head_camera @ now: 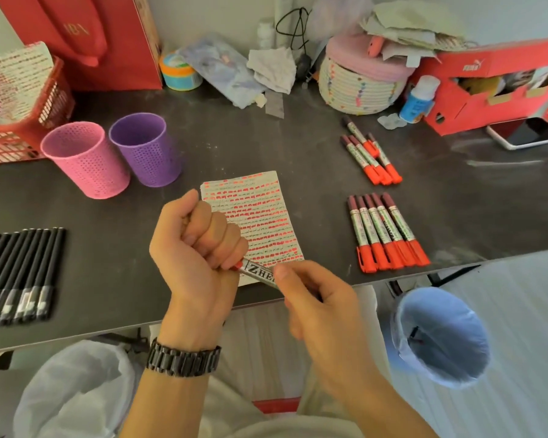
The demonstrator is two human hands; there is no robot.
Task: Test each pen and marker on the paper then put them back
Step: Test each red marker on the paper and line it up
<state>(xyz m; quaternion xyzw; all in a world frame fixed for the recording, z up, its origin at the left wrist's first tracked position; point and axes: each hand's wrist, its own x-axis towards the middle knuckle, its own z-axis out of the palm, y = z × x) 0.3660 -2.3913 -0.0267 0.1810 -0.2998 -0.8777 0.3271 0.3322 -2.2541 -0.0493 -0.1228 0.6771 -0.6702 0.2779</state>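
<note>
A silver marker (259, 273) with black lettering is held between both hands over the table's front edge. My left hand (200, 245) is fisted round its red cap end. My right hand (317, 301) grips the barrel's other end. Behind them lies a sheet of paper (260, 213) covered in rows of red and dark test strokes. To the right, several red-capped markers (388, 232) lie in a row, with a smaller bunch of markers (369, 153) farther back. Several black pens (19, 273) lie side by side at the left edge.
A pink mesh cup (86, 159) and a purple mesh cup (146, 150) stand at the back left beside a red basket (23, 134). A red cardboard box (494, 90), a phone (525, 132), a woven basket (358, 83) and clutter line the back. A blue-lined bin (440, 336) stands below at the right.
</note>
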